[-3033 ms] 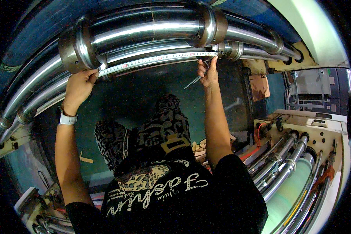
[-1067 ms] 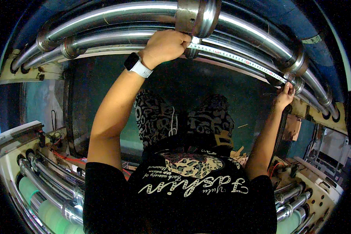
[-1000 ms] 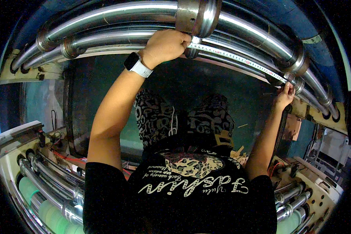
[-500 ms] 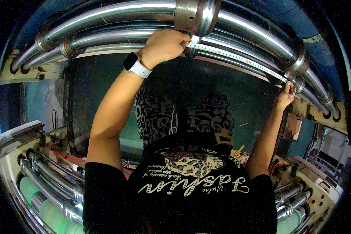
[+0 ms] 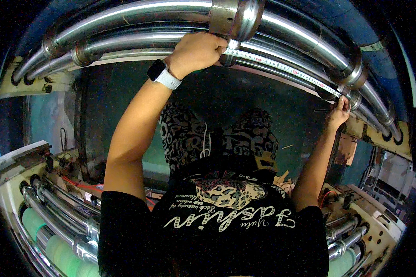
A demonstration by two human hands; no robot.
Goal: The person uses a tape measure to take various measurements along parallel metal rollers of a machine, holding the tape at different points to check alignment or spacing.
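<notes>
The left hand point(image 5: 196, 53) and right hand point(image 5: 338, 114) pinch a flat white measuring tape point(image 5: 277, 65). Either slackening — or the left bumping the round brown metal collar point(image 5: 223, 21) above it — could skew the tape.

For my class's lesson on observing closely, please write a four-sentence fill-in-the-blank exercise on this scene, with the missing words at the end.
1. Stretched between the left hand and the right hand, the white strip with marks along it is a measuring ____.
2. The watch is on the ____ wrist.
3. The shirt is ____ with pale lettering.
4. In the picture, the strip slopes down toward the ____ hand.

Missing words: tape; left; black; right.
</notes>
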